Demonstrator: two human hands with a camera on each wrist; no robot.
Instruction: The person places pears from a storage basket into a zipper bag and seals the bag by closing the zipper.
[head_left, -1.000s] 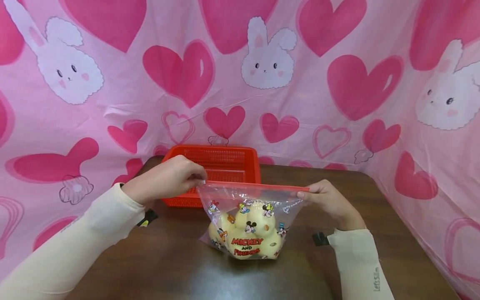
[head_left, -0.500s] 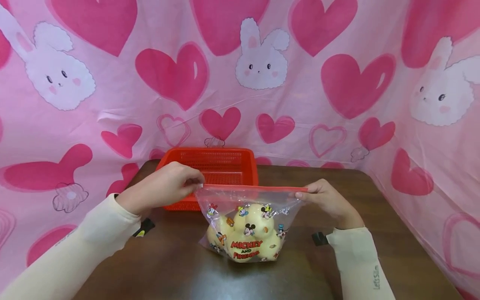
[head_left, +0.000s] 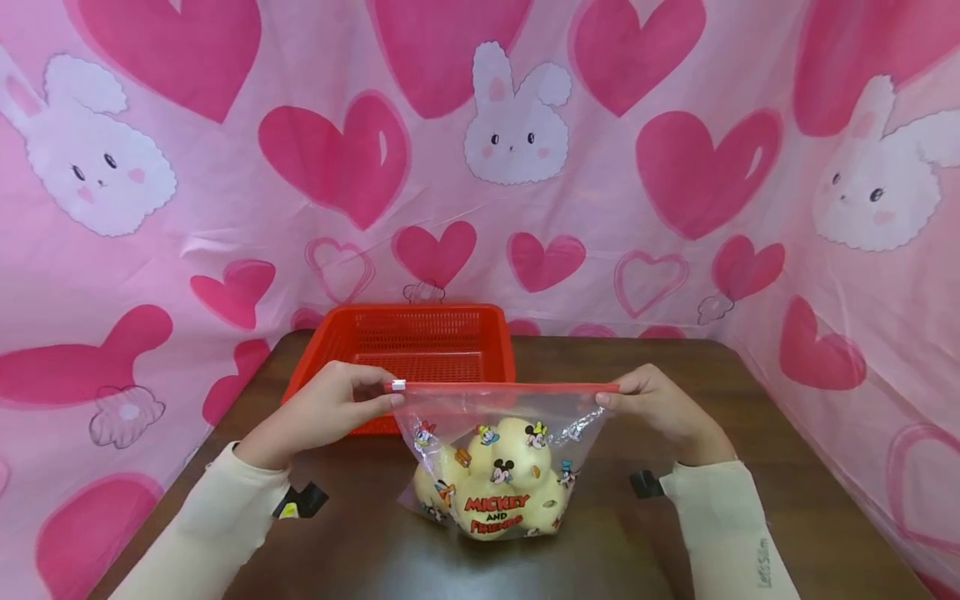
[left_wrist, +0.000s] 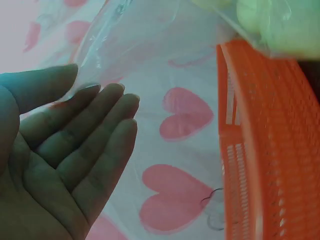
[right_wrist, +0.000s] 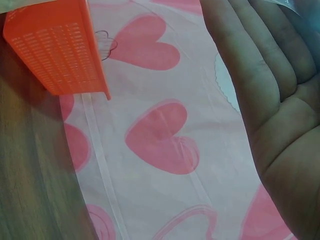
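A clear zip bag [head_left: 497, 504] printed with cartoon figures and "Mickey and Friends" hangs upright by its red zip strip, low over the table. Several smooth, pale yellow rounded things [head_left: 513, 442] fill its lower part; their exact kind is unclear. My left hand [head_left: 322, 412] pinches the strip's left end, thumb below and fingers above, beside a white slider [head_left: 398, 385]. At the other end, my right hand [head_left: 660, 408] pinches the strip's corner between thumb and fingers. The left wrist view shows the left hand [left_wrist: 75, 145] with thumb and fingers meeting the bag's edge.
Behind the bag stands a red perforated plastic basket [head_left: 420, 317] on the dark brown wooden table [head_left: 592, 562]. Pink cloth [head_left: 450, 200] with hearts and rabbits hangs around the back and sides. Black straps [head_left: 302, 502] show near both wrists.
The bag and both hands sit slightly lower in view as the camera tilts. My left hand has turned, so its thumb and the white slider now show clearly. The strip stays stretched between both hands.
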